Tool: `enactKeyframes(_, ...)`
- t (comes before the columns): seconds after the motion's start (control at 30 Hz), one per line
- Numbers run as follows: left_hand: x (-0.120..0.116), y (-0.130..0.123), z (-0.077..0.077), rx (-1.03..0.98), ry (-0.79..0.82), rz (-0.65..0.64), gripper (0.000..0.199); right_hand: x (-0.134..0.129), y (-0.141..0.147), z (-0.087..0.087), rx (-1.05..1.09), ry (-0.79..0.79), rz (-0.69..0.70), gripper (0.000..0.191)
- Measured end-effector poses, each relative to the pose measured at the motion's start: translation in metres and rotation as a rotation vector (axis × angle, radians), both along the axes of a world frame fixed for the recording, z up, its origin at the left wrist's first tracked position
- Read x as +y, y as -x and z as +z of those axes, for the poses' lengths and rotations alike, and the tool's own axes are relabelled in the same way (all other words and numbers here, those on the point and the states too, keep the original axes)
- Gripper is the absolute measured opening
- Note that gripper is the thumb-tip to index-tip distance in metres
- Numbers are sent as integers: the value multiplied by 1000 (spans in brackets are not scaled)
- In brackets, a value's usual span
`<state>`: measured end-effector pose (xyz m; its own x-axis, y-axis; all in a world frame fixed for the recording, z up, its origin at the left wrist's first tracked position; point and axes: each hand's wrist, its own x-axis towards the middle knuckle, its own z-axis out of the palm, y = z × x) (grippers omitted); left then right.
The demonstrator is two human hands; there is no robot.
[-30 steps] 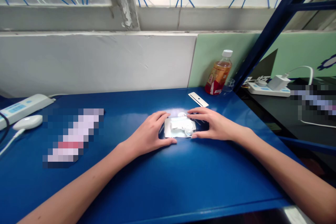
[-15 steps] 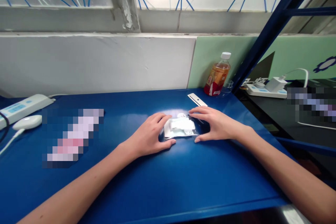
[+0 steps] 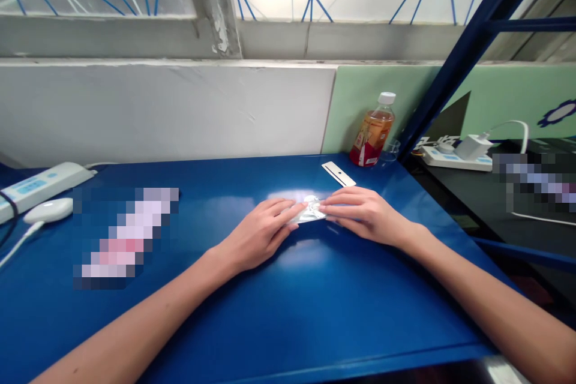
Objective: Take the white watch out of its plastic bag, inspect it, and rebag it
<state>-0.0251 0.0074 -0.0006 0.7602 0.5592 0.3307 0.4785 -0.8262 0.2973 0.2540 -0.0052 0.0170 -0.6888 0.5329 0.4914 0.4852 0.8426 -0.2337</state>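
A small clear plastic packet [image 3: 310, 213] with white contents lies low over the blue table, between my two hands. My left hand [image 3: 263, 231] grips its left side, thumb in front and fingers on top. On the opposite side, my right hand [image 3: 366, 213] has its fingers closed over the packet's right end. Both hands cover much of the packet, so what is inside cannot be made out. Just behind the right hand, a flat white strip [image 3: 338, 174] with a dark line and a dot rests on the table.
A capped drink bottle [image 3: 372, 137] stands at the back right by the blue frame post [image 3: 454, 66]. At the left are a white power strip [image 3: 49, 183], a rounded white device [image 3: 50, 211] on a cable, and a pixelated object [image 3: 126, 234] on the blue table [image 3: 292, 312].
Both hands have closed in on the packet from its sides; before, they were spread around it. The packet now shows less between the fingers.
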Motion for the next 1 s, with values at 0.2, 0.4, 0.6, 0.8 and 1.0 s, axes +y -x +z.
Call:
enactKeyframes(0.2,-5,1,4,-153,-94,-22,42,-7,6,0,239,-13,-49,24)
enactKeyframes(0.4,-6,-2,4,-312,-111,59,61,-13,14,7,460,346,-270,15)
enactKeyframes(0.6,-3,-2,-1,-169,-53,58,83,-1,15,-9,448,652,-281,25)
enactKeyframes(0.8,-1,-1,1,7,88,102,68,2,15,-22,241,366,-343,20)
enactKeyframes(1.0,0,-1,1,20,83,108,65,2,4,-14,-20,197,-194,32)
